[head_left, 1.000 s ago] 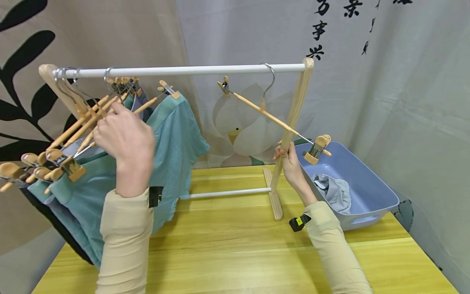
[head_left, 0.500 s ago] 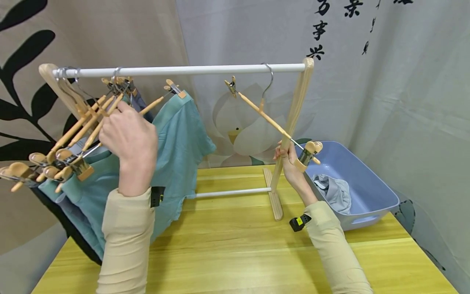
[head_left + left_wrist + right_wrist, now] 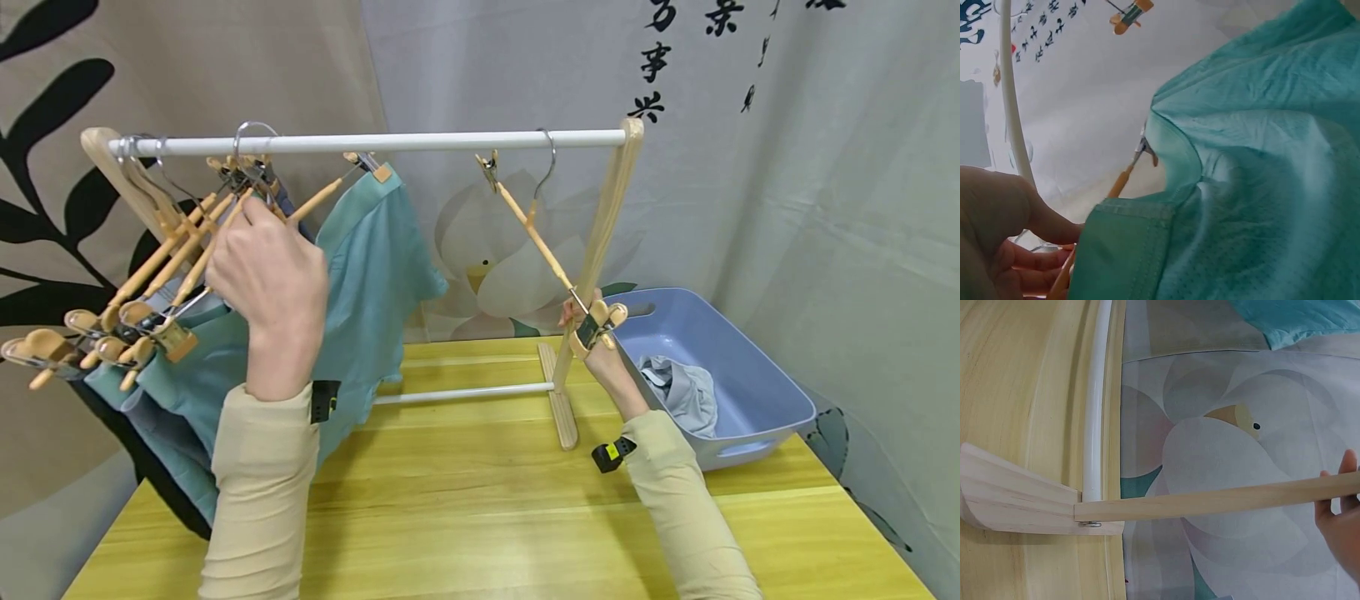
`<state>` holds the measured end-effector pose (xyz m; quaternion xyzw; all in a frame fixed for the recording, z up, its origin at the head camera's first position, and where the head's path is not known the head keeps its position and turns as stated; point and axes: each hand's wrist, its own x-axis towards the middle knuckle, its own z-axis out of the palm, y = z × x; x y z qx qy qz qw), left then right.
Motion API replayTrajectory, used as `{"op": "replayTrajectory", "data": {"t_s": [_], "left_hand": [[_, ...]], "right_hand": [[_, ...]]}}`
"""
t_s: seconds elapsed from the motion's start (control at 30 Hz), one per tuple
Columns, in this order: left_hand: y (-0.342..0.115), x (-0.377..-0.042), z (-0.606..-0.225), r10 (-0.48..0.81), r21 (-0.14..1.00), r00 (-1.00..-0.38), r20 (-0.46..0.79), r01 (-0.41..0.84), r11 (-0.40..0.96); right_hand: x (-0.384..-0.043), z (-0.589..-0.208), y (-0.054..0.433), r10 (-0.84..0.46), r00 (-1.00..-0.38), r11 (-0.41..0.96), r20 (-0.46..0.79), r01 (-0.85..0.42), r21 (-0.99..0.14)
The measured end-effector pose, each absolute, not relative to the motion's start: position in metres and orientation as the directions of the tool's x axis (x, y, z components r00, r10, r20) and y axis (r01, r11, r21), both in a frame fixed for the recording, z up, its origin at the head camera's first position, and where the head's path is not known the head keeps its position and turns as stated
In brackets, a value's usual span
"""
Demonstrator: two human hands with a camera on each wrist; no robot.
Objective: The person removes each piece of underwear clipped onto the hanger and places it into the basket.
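Note:
My left hand [image 3: 270, 275] grips the wooden bar of a clip hanger [image 3: 315, 200] at the rack's left side. Teal shorts [image 3: 367, 250] hang from its clips; the left wrist view shows their waistband [image 3: 1125, 244] beside my fingers. This hanger's hook [image 3: 256, 127] arches above the white rail [image 3: 435, 143]. With my right hand [image 3: 611, 367] I hold the rack's right wooden upright [image 3: 603, 208], fingers wrapped round it in the right wrist view. A bare clip hanger [image 3: 542, 246] dangles from the rail, its near clip overlapping my right hand in the head view.
Several more clip hangers [image 3: 161, 258] with garments crowd the rail's left end. A blue basin [image 3: 757, 375] holding a crumpled grey cloth [image 3: 678, 396] stands at the right of the wooden table [image 3: 480, 517]. The rack's foot [image 3: 558, 400] rests on the table.
My left hand has moved slightly right with the hanger and teal shorts, and the hook has risen above the rail. The bare hanger has swung round. My right hand stays put.

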<state>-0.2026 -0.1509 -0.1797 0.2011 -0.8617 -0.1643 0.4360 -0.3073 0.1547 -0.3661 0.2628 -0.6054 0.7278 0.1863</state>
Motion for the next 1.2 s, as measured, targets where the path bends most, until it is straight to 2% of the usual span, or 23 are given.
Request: {"op": "replayTrajectory", "data": {"t_s": [0.07, 0.23, 0.37, 0.57, 0.83, 1.0, 1.2], "left_hand": [[-0.151, -0.202, -0.18, -0.482, 0.463, -0.522, 0.704, -0.176, 0.868], [-0.151, -0.2, -0.183, -0.452, 0.46, -0.491, 0.744, -0.115, 0.881], [-0.15, -0.199, -0.186, -0.423, 0.441, -0.47, 0.775, -0.076, 0.894], [-0.148, -0.199, -0.193, -0.339, 0.374, -0.447, 0.828, -0.01, 0.927], [-0.146, -0.198, -0.206, -0.178, 0.227, -0.434, 0.883, 0.064, 0.972], [-0.144, -0.201, -0.213, -0.109, 0.164, -0.427, 0.898, 0.093, 0.982], [-0.141, -0.204, -0.221, -0.028, 0.088, -0.41, 0.912, 0.129, 0.988]], "right_hand": [[-0.306, -0.367, 0.156, -0.074, -0.775, -0.176, 0.627, -0.609, -0.773], [-0.305, -0.368, 0.16, -0.1, -0.78, -0.073, 0.617, -0.613, -0.787], [-0.301, -0.364, 0.161, -0.102, -0.813, -0.028, 0.573, -0.573, -0.819], [-0.283, -0.348, 0.159, -0.092, -0.859, 0.114, 0.504, -0.512, -0.852], [-0.278, -0.342, 0.155, -0.102, -0.849, 0.088, 0.518, -0.526, -0.846], [-0.277, -0.344, 0.154, -0.09, -0.815, 0.117, 0.572, -0.579, -0.807], [-0.279, -0.346, 0.153, -0.112, -0.773, 0.06, 0.625, -0.633, -0.772]]}}
